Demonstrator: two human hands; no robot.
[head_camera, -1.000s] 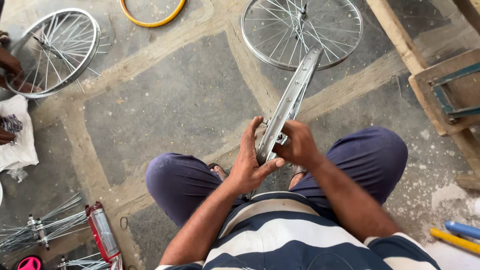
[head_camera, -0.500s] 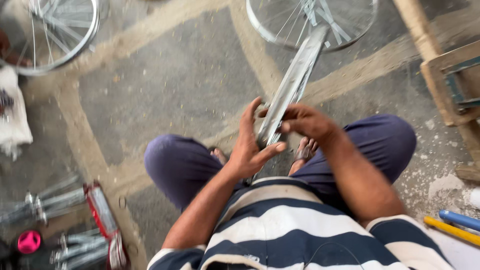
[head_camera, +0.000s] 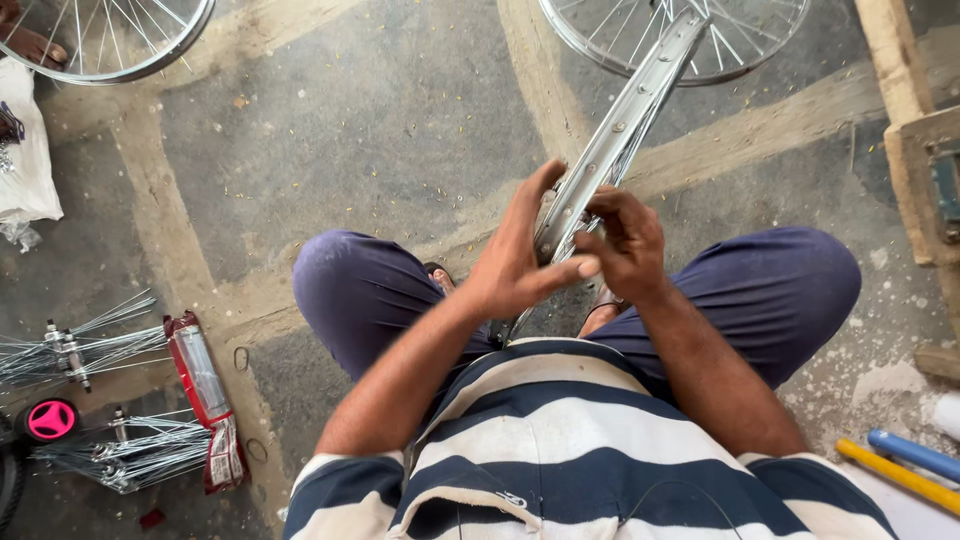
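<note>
A bare metal wheel rim (head_camera: 612, 140) stands on edge between the seated person's knees, slanting away over the stone floor (head_camera: 340, 130). The left hand (head_camera: 515, 265) is curled round the rim's near part, thumb across it; the right hand (head_camera: 625, 240) pinches the rim's other side with bent fingers. A spoked wheel (head_camera: 745, 35) lies beyond, and spoke bundles (head_camera: 90, 345) lie at the floor's left edge.

A bicycle rim (head_camera: 612, 140) stands on edge between the seated person's knees, the left hand (head_camera: 515, 262) on its left side, the right hand (head_camera: 625, 240) on its right. A spoked wheel (head_camera: 680, 40) lies on the floor beyond it. Hubs with spokes (head_camera: 85, 350) lie far left, tool handles (head_camera: 905, 465) lower right.
</note>
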